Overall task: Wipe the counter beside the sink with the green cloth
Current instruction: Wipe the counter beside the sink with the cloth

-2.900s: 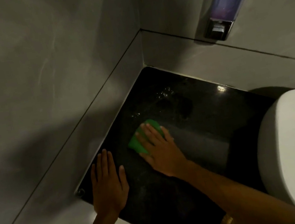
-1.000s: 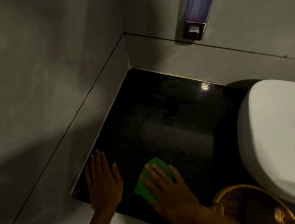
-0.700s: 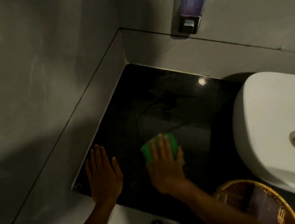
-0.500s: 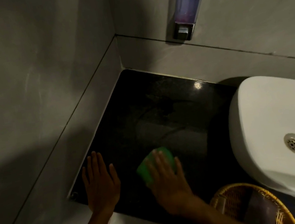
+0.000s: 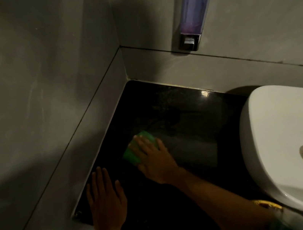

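Mostly, right hand (image 5: 155,161) covered green cloth (image 5: 131,155), fingers flat, pressing it on counter (image 5: 188,124); left hand (image 5: 106,202) lay flat, holding nothing; sink (image 5: 288,122) was cut off.

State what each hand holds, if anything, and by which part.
The right hand presses flat on top of the green cloth; the left hand rests on the counter, holding nothing.

No writing, label, brand, number or sign can be read. The soap dispenser (image 5: 192,7), on the wall above and to the left of the sink (image 5: 288,122), shows no legible marking in the dim light.
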`<state>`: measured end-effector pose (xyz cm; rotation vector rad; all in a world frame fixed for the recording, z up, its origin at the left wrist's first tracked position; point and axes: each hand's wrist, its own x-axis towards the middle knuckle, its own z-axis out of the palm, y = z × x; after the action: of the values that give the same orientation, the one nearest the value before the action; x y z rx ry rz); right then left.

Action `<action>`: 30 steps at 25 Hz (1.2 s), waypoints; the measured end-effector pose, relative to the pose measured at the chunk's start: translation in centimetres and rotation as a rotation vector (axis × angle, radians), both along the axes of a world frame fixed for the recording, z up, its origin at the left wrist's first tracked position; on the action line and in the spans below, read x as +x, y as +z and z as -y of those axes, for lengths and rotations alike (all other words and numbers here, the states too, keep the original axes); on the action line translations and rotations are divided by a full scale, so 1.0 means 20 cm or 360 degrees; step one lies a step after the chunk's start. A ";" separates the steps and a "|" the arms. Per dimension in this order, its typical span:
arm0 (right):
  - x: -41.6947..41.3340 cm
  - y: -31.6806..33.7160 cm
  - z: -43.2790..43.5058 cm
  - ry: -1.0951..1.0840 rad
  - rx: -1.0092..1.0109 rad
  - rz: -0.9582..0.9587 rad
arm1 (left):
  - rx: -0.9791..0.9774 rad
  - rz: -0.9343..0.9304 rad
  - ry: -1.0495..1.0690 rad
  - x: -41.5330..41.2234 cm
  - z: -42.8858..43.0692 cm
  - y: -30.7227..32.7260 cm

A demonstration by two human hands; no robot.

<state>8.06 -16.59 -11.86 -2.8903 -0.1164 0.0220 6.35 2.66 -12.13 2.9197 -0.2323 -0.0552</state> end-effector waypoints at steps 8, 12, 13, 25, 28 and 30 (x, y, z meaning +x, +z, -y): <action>0.26 0.05 0.75 -0.1362 0.0066 -0.0010 | -0.0006 -0.0044 0.0047 0.01 0.01 -0.02; 0.47 -0.02 0.18 -0.0021 0.0036 -0.0125 | 0.0019 -0.0036 0.0059 0.02 0.00 -0.02; 0.53 -0.02 0.17 0.0167 -0.0057 -0.0144 | 0.0017 -0.0023 0.0064 0.02 0.00 -0.03; 0.23 0.06 -0.13 -0.0144 0.0006 -0.0155 | -0.0363 -0.0048 0.0055 -0.03 -0.02 0.04; -0.40 0.10 -0.41 0.0220 0.0113 -0.0177 | -0.0806 -0.0093 0.0068 -0.22 -0.17 0.08; -0.71 0.05 -0.47 0.0443 0.0042 -0.0221 | -0.0639 -0.0108 -0.0067 -0.29 -0.29 0.01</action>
<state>-6.12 -7.15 -10.84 -2.8116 -0.4870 0.2683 0.63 8.48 -11.95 2.5092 -0.2602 -0.1014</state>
